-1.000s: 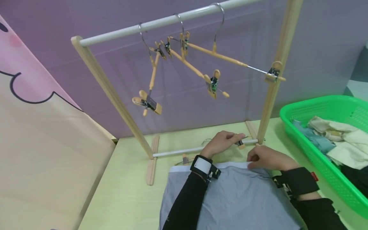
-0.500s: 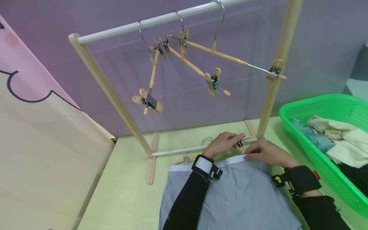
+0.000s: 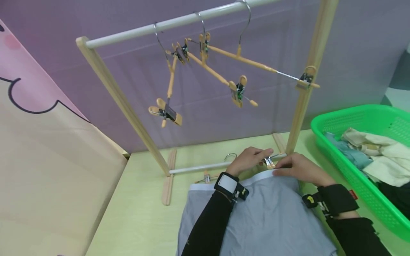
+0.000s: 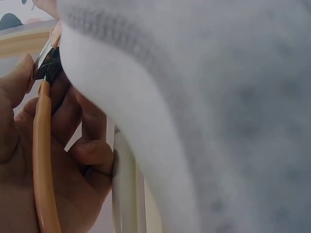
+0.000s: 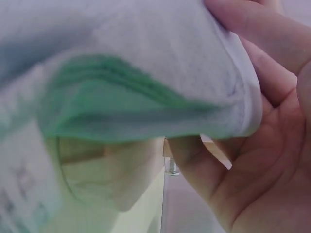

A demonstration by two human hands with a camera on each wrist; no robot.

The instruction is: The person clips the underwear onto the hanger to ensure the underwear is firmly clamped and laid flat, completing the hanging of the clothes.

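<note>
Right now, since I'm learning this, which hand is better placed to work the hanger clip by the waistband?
Left, I'd judge: the left hand pinches the hanger clip, while the right hand is occupied, holding the white waistband of the gray garment beside it.

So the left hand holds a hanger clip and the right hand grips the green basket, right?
No: the right hand holds the white waistband of the grey garment, not the green basket; the head view shows it. The left hand does hold a hanger clip.
</note>
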